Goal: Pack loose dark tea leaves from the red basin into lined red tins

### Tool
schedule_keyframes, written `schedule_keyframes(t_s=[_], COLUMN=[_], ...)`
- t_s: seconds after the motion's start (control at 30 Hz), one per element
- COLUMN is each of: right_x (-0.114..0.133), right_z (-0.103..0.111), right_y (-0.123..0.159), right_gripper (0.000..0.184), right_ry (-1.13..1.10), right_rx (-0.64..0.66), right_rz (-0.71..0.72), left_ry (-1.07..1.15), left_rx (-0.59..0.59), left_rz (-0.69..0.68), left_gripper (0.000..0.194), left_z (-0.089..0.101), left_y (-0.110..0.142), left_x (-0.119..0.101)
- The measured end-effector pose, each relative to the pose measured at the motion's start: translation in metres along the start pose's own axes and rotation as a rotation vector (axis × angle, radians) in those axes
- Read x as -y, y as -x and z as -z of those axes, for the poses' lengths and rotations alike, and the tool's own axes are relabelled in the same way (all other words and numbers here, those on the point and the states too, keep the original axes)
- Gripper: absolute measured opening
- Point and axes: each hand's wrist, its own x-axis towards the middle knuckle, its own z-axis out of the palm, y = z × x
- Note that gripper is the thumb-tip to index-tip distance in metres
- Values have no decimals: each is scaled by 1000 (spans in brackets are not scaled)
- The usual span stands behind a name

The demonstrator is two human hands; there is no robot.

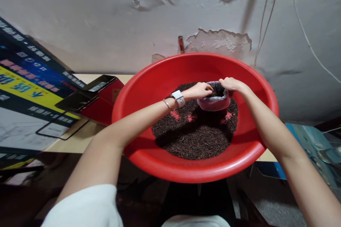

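Note:
A wide red plastic basin holds a spread of dark brown loose bits that look like tea leaves. On them stands a small round container lined with a clear plastic bag, its mouth folded open and dark bits inside. My right hand pinches the bag's rim at the far right side. My left hand, with a white watch and a bangle on the wrist, reaches over the left rim. Its fingers are bent together into the mouth; what they hold is hidden.
The basin rests on a pale tabletop. To the left are a black and red open box and a large printed carton. A peeling wall stands close behind. Cords hang at the right, above a blue patterned surface.

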Motion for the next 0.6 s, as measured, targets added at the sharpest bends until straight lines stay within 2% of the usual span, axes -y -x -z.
schedule_keyframes(t_s=[0.1, 0.17, 0.23, 0.3, 0.37, 0.43, 0.5, 0.57, 0.6], right_x=[-1, -1, -1, 0, 1, 2, 2, 3, 3], right_z=[0, -1, -1, -1, -2, -3, -3, -4, -4], right_y=[-2, -3, -3, -2, -2, -2, -1, -1, 0], right_gripper=[61, 60, 60, 60, 60, 61, 61, 60, 60], right_ry=[65, 79, 53, 9, -33, -57, -56, -41, -30], right_rx=[-30, -28, -10, 9, 21, 21, 13, -2, -7], right_rz=[20, 41, 61, 70, 67, 60, 55, 51, 48], left_ry=[5, -36, -116, -225, -308, -319, -280, -205, -162], left_rx=[70, 12, -127, -204, -137, -64, -144, -251, -228], left_rz=[-75, -116, -66, 80, 205, 225, 150, -6, -100], left_gripper=[34, 33, 34, 33, 29, 26, 25, 25, 25], left_z=[-19, -22, -14, 0, 13, 20, 18, 6, -4], left_y=[-8, -11, -10, -7, -3, 4, 15, 29, 37], left_x=[-22, -33, -39, -39, -36, -33, -33, -34, -34])
